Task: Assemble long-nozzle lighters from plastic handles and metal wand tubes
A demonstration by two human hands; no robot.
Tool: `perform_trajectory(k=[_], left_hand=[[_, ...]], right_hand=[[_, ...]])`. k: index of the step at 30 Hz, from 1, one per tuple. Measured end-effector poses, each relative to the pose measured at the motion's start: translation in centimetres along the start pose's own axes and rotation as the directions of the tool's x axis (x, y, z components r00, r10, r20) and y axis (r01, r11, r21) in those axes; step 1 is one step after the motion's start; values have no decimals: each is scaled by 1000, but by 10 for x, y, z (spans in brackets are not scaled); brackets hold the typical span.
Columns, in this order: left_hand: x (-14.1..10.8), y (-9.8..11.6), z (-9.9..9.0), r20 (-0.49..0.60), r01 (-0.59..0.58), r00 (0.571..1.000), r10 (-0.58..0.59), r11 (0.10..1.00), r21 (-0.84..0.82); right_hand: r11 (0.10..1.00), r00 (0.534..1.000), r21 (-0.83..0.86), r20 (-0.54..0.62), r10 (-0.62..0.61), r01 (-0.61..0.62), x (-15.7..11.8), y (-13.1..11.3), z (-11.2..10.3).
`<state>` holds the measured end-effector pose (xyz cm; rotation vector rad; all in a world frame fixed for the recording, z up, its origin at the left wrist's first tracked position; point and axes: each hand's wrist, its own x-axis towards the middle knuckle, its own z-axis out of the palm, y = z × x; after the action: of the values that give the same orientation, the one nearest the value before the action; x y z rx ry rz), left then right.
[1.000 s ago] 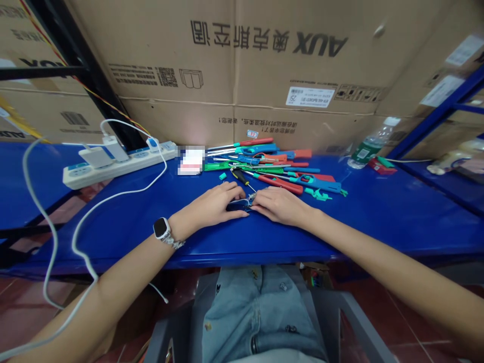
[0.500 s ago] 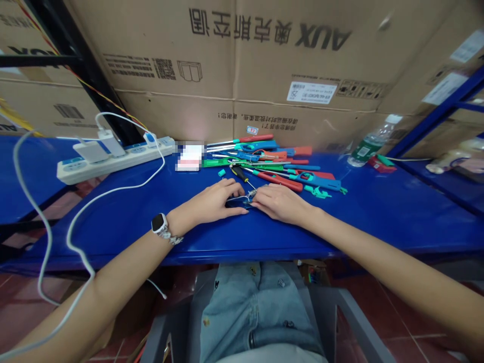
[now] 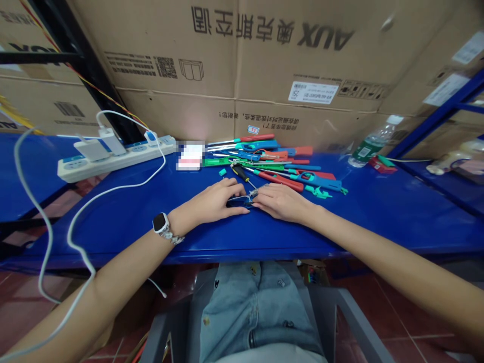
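Near the front middle of the blue table, both hands are at a small blue lighter part with a thin pale wire. My left hand curves round its left side, thumb and fingers holding it. My right hand pinches its right end, beside a small metal piece; the fingertips are partly hidden. Just behind them lies a black and yellow screwdriver, its tip toward the right fingers. Several long lighters in red, blue, green and orange lie in a pile behind the hands.
A white power strip with chargers and a trailing white cable is at the left. A small teal piece and teal scraps lie near the pile. A bottle and red box stand right, before a large carton.
The view has shifted very slightly. Both hands stay in nearly the same place around the blue part.
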<state>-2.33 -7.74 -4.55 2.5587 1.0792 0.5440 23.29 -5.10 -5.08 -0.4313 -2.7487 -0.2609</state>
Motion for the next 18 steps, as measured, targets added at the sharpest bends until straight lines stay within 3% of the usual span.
perform_trajectory(k=[5,9,12,18], left_hand=[[0,0,0,-16,-16,1000,16,1000,17],[1,6,-1,-99,-129,985,140,985,114],[2,11,-1,-89,-203,972,219,965,167],[5,8,5,-104,-194,974,199,979,58]], right_hand=[[1000,999,-4,51,4,-4,3,1,-2],[998,998,43,47,41,-43,1,1,-2],[981,993,156,34,109,-113,-2,1,1],[891,975,403,13,223,-209,-7,-3,1]])
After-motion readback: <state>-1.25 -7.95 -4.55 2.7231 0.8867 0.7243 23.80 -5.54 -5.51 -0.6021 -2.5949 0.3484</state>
